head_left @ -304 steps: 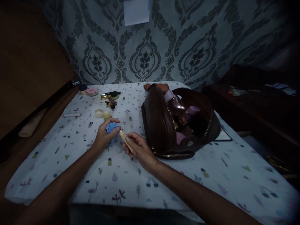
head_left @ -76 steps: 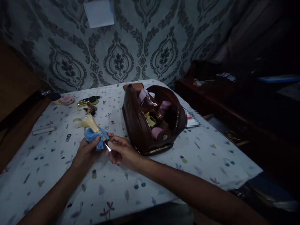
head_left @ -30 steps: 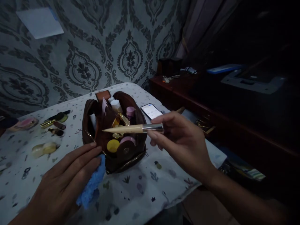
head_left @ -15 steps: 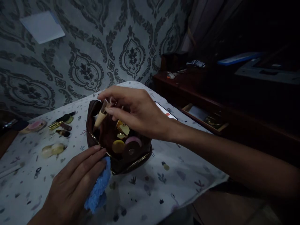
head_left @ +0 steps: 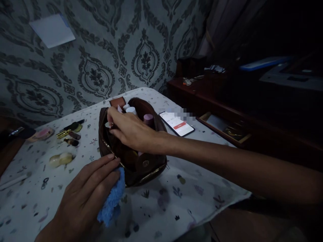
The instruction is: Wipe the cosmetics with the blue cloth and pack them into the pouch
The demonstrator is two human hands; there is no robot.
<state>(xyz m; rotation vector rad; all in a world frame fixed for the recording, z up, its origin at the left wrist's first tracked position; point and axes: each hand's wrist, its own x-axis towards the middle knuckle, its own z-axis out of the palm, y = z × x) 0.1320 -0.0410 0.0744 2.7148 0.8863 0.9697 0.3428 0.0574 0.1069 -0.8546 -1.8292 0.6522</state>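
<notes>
A brown zip makeup bag (head_left: 145, 174) stands unzipped on the table, with several cosmetics inside. My right hand (head_left: 128, 129) reaches down into its left part, thumb and fingers closed around a small cosmetic tube. Only the tube's round, pale end (head_left: 109, 124) shows; the rest is hidden by the bag and the hand. Behind the hand, white caps (head_left: 131, 110) and a purple cap (head_left: 148, 119) stick up. My left hand (head_left: 88, 188) rests its fingertips on the bag's front-left zip edge. A fuzzy blue cloth (head_left: 112, 198) is held under its fingers.
Lipsticks (head_left: 71, 142), a yellowish sponge (head_left: 60, 159) and a pink compact (head_left: 44, 132) lie on the patterned tablecloth (head_left: 161, 211) to the left. A lit phone (head_left: 179, 125) lies right of the bag. Beyond it, a dark desk has an open drawer (head_left: 224, 127).
My right hand has lowered the beige tube into the bag's left side, uncovering the phone and the caps at the back. My left hand stays on the bag's edge with the cloth.
</notes>
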